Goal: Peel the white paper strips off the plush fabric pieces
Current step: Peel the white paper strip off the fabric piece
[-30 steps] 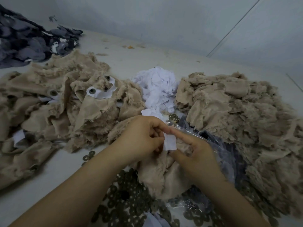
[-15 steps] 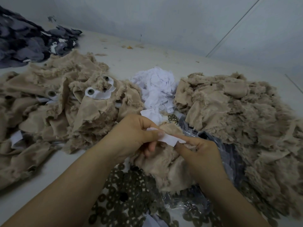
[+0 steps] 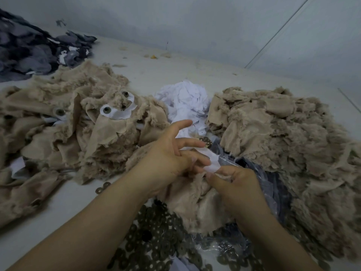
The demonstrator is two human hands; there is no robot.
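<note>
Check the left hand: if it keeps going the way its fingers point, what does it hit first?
Probably the white paper scrap pile. The left hand has its upper fingers extended up and right toward it; the nearest scraps lie just past the fingertips. Height above them is unclear.

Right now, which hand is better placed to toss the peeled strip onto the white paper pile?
Left, probably. The left hand has the strip at its fingertips and sits nearest the paper pile, just beyond its outstretched fingers. The right hand grips the plush piece, lower and farther back.
</note>
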